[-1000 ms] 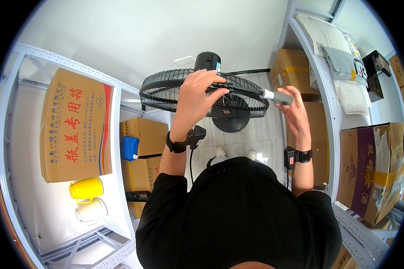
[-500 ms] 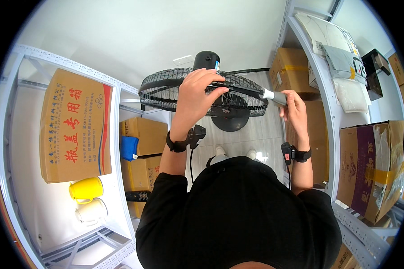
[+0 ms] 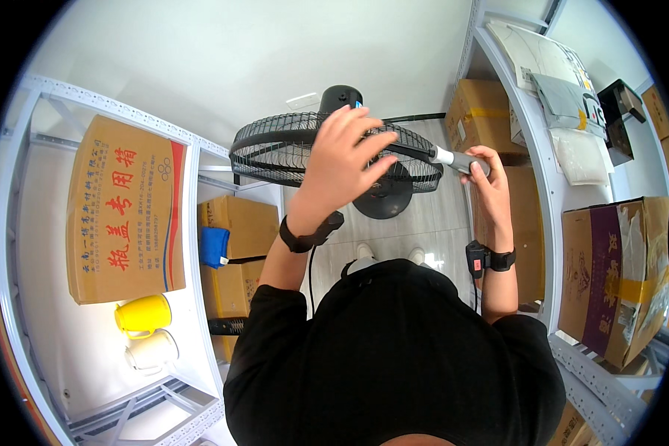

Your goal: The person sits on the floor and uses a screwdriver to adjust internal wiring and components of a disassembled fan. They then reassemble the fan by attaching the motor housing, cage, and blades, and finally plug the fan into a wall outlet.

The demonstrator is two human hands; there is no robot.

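A black floor fan (image 3: 275,172) with a round wire cage stands in front of me. Over the rim of its cage is my left hand (image 3: 340,165), fingers spread and nothing visible in them. My right hand (image 3: 489,180) is wrapped round a grey-handled tool (image 3: 462,161) with a white collar, at the right side of the cage. From the collar a dark part runs left along the rim, partly hidden behind my left hand; I cannot make out the tool's kind. Below the cage shows the fan's round black base (image 3: 383,204).
Left, a metal shelf holds a large cardboard box (image 3: 126,212), a yellow jug (image 3: 143,315) and a white jug (image 3: 153,352). A blue item (image 3: 215,247) lies by lower boxes. The right shelf bears a purple-banded box (image 3: 609,275) and plastic packets (image 3: 578,157). A white wall stands behind the fan.
My left hand has let go of the dark part at the fan's rim, and its fingers have spread. The right hand has shifted its fingers on the grey handle.
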